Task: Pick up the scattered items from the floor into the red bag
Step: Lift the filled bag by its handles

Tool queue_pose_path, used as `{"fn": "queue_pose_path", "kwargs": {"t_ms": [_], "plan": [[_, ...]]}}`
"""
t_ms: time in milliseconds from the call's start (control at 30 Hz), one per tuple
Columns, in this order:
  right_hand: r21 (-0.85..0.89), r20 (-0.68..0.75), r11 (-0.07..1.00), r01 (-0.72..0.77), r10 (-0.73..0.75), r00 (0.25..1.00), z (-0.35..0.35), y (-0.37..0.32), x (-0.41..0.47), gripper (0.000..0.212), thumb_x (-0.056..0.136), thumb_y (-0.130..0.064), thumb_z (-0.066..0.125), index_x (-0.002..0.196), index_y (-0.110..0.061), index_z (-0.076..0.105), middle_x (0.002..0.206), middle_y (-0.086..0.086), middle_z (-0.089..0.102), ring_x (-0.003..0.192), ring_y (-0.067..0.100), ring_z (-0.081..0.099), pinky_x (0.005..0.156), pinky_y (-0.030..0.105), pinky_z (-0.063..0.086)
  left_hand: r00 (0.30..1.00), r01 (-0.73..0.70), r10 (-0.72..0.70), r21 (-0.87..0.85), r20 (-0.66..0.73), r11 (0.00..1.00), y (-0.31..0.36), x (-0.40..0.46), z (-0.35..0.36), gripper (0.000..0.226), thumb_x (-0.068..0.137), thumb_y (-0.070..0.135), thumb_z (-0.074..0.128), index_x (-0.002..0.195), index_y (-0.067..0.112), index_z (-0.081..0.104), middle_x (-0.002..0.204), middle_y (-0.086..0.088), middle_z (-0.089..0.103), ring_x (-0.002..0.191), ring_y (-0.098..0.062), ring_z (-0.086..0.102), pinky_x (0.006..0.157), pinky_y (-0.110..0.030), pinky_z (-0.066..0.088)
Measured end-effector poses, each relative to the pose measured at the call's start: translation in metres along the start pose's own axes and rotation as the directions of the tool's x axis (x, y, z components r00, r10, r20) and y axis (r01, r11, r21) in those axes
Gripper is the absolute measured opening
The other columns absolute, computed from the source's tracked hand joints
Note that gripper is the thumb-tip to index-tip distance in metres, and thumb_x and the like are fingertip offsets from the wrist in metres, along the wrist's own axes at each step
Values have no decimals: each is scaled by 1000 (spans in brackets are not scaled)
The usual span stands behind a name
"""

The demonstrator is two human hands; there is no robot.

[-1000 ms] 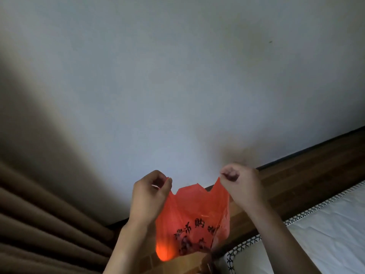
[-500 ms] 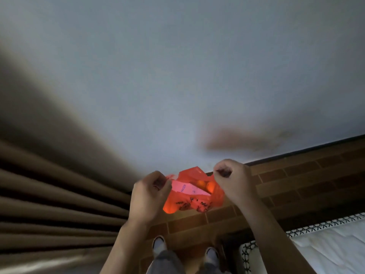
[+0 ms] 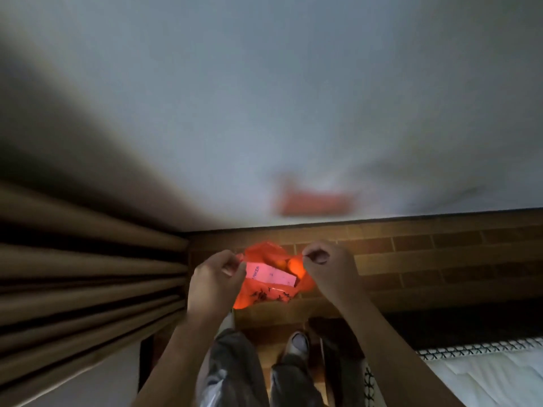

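The red bag (image 3: 264,295) hangs open between my hands above the wooden floor. My left hand (image 3: 216,277) pinches its left rim and my right hand (image 3: 323,265) pinches its right rim. Inside the bag lies a pale rectangular box (image 3: 270,274) with printed letters, and something orange (image 3: 289,264) shows behind it. Black characters are printed on the bag's front.
Brown curtains (image 3: 88,274) hang at the left. A white wall (image 3: 264,113) stands ahead with a red glow (image 3: 316,202) on it. The wooden floor (image 3: 426,259) runs right. A white mattress (image 3: 484,374) lies at lower right. My shoes (image 3: 298,343) stand below the bag.
The view has tilted down from the wall to the floor and my feet. The bag's mouth now faces me, showing the box inside. Both hands keep their hold on the rims.
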State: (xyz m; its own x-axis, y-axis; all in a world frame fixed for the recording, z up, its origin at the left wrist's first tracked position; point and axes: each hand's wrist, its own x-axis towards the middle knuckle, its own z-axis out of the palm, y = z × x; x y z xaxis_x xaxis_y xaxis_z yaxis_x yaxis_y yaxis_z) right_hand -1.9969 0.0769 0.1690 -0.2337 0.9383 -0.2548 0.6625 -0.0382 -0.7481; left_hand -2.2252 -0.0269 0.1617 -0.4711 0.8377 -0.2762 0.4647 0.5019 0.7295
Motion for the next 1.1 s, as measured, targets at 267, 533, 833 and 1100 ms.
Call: {"fn": "queue_pose_path", "kwargs": {"t_ms": [267, 533, 833, 1100], "plan": [[-2, 42, 997, -77, 77, 996, 114, 67, 63, 15, 89, -4, 75, 90, -19, 77, 85, -12, 73, 75, 2, 68, 65, 13, 51, 998, 65, -67, 105, 14, 992, -106, 75, 49, 13, 90, 29, 76, 81, 28, 66, 79, 12, 69, 74, -8, 67, 65, -28, 46], [-74, 95, 994, -80, 87, 992, 206, 138, 119, 18, 88, -2, 77, 93, -19, 74, 93, -6, 75, 80, 7, 71, 74, 28, 63, 984, 123, -142, 167, 109, 978, -189, 142, 104, 6, 96, 36, 66, 93, 31, 66, 95, 9, 70, 87, -14, 66, 80, -36, 56], [-72, 43, 990, -125, 128, 991, 251, 190, 165, 18, 87, -1, 73, 86, -19, 76, 86, -8, 75, 76, 10, 69, 72, 37, 61, 981, 138, -157, 161, 112, 977, -249, 194, 155, 17, 91, 35, 72, 80, 29, 61, 88, 3, 68, 84, -23, 66, 78, -38, 56], [-112, 61, 987, -117, 125, 990, 273, 219, 190, 16, 89, -4, 73, 90, -20, 76, 90, -10, 74, 81, 7, 69, 75, 31, 61, 974, 176, -190, 108, 127, 978, -263, 218, 205, 10, 92, 28, 74, 86, 22, 69, 88, 4, 67, 84, -17, 64, 64, -25, 40]]}}
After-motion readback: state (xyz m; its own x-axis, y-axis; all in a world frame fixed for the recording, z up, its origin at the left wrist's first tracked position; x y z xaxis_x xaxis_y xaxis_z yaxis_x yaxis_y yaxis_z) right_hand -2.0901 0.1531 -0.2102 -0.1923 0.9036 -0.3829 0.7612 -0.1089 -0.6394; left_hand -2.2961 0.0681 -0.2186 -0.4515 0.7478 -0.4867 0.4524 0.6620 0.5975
